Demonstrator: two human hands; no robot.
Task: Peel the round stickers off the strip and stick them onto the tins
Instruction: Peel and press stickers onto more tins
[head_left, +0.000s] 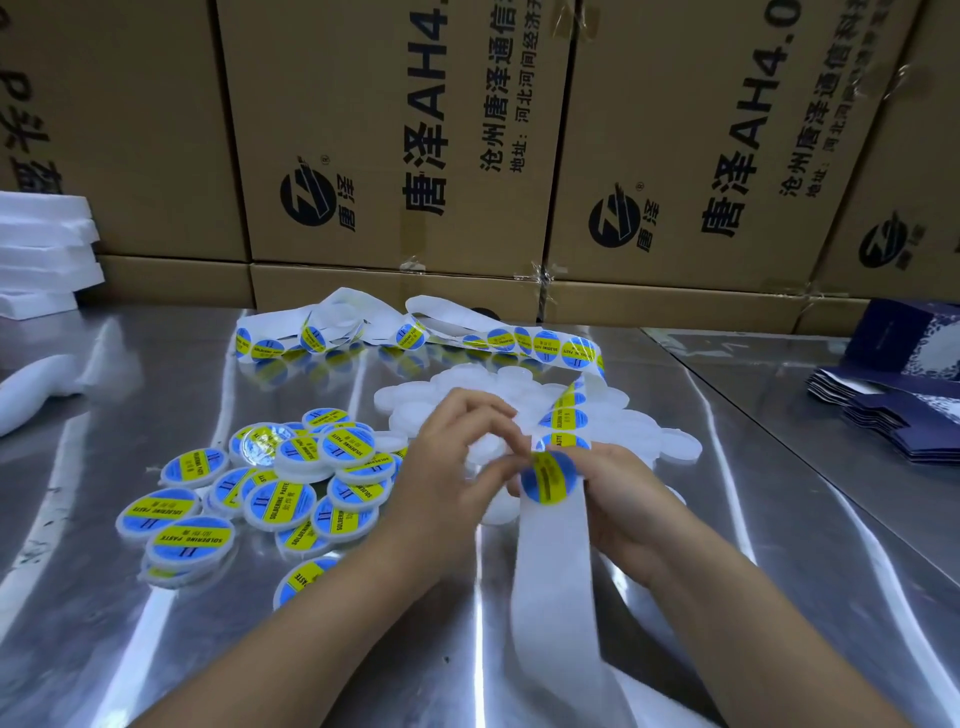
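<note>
A white backing strip (553, 566) runs from the bottom of the view up to my hands, then curls away with blue-and-yellow round stickers along it (540, 344). My right hand (618, 499) grips the strip from the right side. My left hand (457, 462) pinches the edge of a round sticker (549, 477) at the strip's bend. Plain white tins (670, 447) lie in a group behind my hands. Several stickered tins (280, 504) are heaped to the left on the metal table (779, 519).
Cardboard cartons (395, 135) wall off the back of the table. White foam pieces (41, 249) are stacked at the far left, and a white object (31, 389) lies below them. Dark blue folded boxes (898, 395) sit at the right edge.
</note>
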